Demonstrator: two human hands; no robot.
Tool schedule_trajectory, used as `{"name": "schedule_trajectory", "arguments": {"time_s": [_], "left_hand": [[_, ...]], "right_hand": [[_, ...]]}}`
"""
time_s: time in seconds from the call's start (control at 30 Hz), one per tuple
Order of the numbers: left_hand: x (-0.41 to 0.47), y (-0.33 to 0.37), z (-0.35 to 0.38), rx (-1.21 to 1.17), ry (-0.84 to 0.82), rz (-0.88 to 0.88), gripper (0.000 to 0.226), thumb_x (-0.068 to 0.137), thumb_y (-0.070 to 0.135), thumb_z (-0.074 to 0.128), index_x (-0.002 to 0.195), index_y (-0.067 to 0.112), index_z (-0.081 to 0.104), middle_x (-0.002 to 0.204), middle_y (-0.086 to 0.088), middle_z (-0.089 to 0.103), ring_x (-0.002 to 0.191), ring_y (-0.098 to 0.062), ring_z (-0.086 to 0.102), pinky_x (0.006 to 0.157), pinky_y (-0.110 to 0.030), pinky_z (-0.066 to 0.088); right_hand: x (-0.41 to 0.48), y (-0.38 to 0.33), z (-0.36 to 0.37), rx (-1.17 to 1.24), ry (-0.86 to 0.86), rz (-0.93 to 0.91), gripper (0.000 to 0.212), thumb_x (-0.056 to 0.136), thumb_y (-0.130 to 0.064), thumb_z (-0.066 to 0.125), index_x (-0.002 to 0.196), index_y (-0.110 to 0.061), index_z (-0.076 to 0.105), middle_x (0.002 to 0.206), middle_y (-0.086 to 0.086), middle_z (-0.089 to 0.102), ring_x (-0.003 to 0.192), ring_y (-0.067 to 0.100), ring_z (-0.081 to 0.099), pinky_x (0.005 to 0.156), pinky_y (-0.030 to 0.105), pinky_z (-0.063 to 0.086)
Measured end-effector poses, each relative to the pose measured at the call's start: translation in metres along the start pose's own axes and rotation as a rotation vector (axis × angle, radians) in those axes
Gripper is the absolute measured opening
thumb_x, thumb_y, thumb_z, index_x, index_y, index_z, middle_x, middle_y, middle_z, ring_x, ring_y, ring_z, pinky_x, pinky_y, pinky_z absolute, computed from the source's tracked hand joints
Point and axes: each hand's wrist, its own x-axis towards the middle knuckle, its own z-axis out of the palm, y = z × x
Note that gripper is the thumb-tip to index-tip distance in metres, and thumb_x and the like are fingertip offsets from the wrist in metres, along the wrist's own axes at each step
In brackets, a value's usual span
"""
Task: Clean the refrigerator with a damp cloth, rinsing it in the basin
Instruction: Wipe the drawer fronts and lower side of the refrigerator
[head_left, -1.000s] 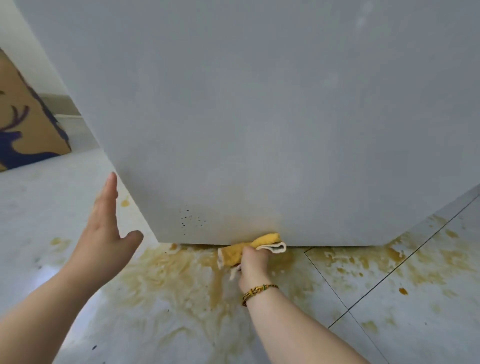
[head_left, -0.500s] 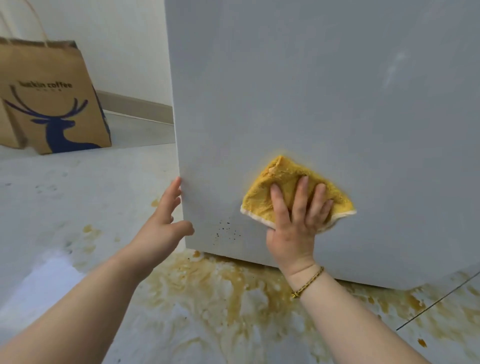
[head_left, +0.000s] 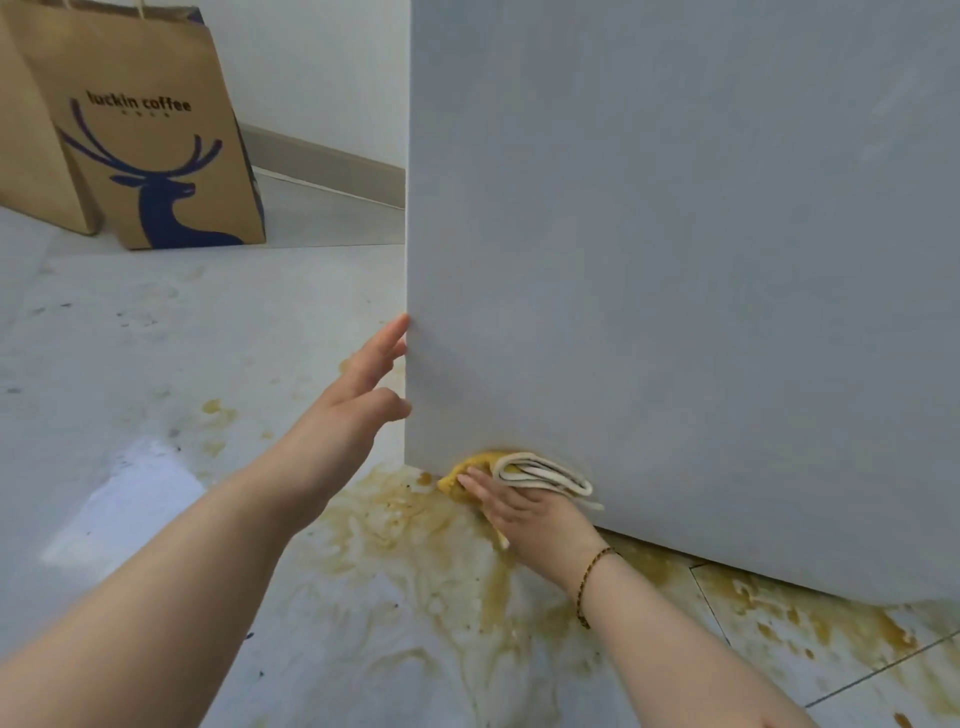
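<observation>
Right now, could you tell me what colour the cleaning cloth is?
Yellow with a white edge, the folded cloth; head view.

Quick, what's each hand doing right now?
Left hand: open, holding nothing, fingertips at the fridge corner edge.
Right hand: pressing the yellow cloth against the fridge's bottom edge.

One refrigerator (head_left: 675, 260) stands on the floor, with one yellow cloth (head_left: 514, 473) at its lower corner. There are two hands, the left hand (head_left: 353, 400) and the right hand (head_left: 524, 512), and one beaded bracelet (head_left: 589, 577) on the right wrist. Two brown paper bags show: one printed bag (head_left: 156, 140) with a blue deer, and one plain bag (head_left: 31, 140) beside it, cut by the frame edge.
</observation>
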Motion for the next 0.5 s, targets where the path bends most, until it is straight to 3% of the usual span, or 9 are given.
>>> {"name": "schedule_trajectory", "arguments": {"time_s": [0.03,0.07,0.13,0.2,0.27,0.3,0.4,0.47,0.5], "left_hand": [[0.000,0.000,0.001,0.000,0.001,0.005,0.063,0.060,0.021,0.039,0.103,0.067,0.032,0.135,0.024,0.033,0.130,0.001,0.026,0.103,-0.029,0.024],[-0.001,0.000,0.001,-0.002,0.002,0.009,0.063,0.061,0.020,0.039,0.102,0.067,0.031,0.135,0.024,0.032,0.132,0.002,0.025,0.105,-0.030,0.023],[-0.002,0.000,0.002,0.000,-0.004,0.014,0.066,0.066,0.019,0.041,0.110,0.066,0.029,0.139,0.024,0.030,0.133,0.003,0.023,0.108,-0.031,0.023],[-0.002,-0.002,0.003,0.009,-0.011,0.017,0.071,0.080,0.008,0.043,0.125,0.060,0.024,0.143,0.023,0.027,0.133,0.003,0.023,0.107,-0.031,0.024],[-0.001,-0.003,0.005,0.013,-0.015,0.013,0.075,0.086,-0.002,0.036,0.134,0.053,0.020,0.145,0.022,0.026,0.134,0.002,0.023,0.105,-0.029,0.026],[-0.002,-0.002,0.006,0.012,-0.015,0.010,0.076,0.086,-0.004,0.035,0.136,0.051,0.019,0.146,0.021,0.025,0.135,0.001,0.023,0.103,-0.028,0.026],[-0.002,-0.002,0.008,0.011,-0.009,0.003,0.079,0.085,-0.006,0.034,0.138,0.050,0.018,0.146,0.021,0.025,0.135,0.000,0.023,0.099,-0.027,0.026],[-0.002,-0.002,0.010,0.009,-0.002,0.001,0.079,0.084,-0.007,0.034,0.137,0.050,0.017,0.147,0.021,0.023,0.135,0.001,0.023,0.097,-0.026,0.025],[-0.003,-0.002,0.011,0.012,0.004,0.001,0.079,0.085,-0.007,0.034,0.137,0.050,0.016,0.147,0.021,0.023,0.135,0.001,0.023,0.096,-0.026,0.025]], "right_hand": [[-0.014,0.007,0.007,0.047,0.048,0.017,0.050,0.073,-0.017,0.041,0.120,-0.012,0.059,0.146,-0.003,0.033,0.138,0.005,0.019,0.098,0.021,0.037],[-0.029,0.014,0.016,0.088,0.051,0.050,0.054,0.069,-0.013,0.037,0.119,-0.010,0.059,0.150,0.001,0.025,0.140,0.008,0.016,0.094,0.022,0.039],[-0.058,0.022,0.030,0.043,0.120,0.108,0.067,0.067,-0.006,0.028,0.133,0.002,0.037,0.155,0.004,-0.007,0.143,0.012,0.000,0.087,0.022,0.047],[-0.076,0.027,0.033,0.052,0.132,0.115,0.073,0.066,-0.008,0.036,0.138,0.004,0.028,0.154,0.003,-0.017,0.142,0.012,-0.012,0.079,0.022,0.052],[-0.074,0.024,0.031,0.082,0.132,0.133,0.057,0.066,-0.012,0.037,0.121,-0.002,0.051,0.155,0.004,-0.007,0.142,0.012,-0.012,0.085,0.023,0.047],[-0.067,0.020,0.031,0.100,0.125,0.121,0.053,0.068,-0.012,0.034,0.115,-0.005,0.056,0.154,0.004,0.010,0.142,0.012,-0.010,0.089,0.024,0.040],[-0.033,0.004,0.022,0.122,0.021,0.131,0.048,0.067,-0.021,0.043,0.108,-0.015,0.067,0.127,-0.006,0.057,0.136,0.004,0.026,0.090,0.023,0.031],[-0.002,-0.014,0.004,0.133,0.039,0.143,0.052,0.072,-0.021,0.033,0.112,-0.015,0.066,0.130,-0.010,0.054,0.127,0.000,0.040,0.096,0.023,0.035],[0.012,-0.021,-0.004,0.097,0.032,0.108,0.052,0.080,-0.019,0.030,0.125,-0.010,0.055,0.143,-0.007,0.041,0.134,0.004,0.031,0.101,0.022,0.033]]}}
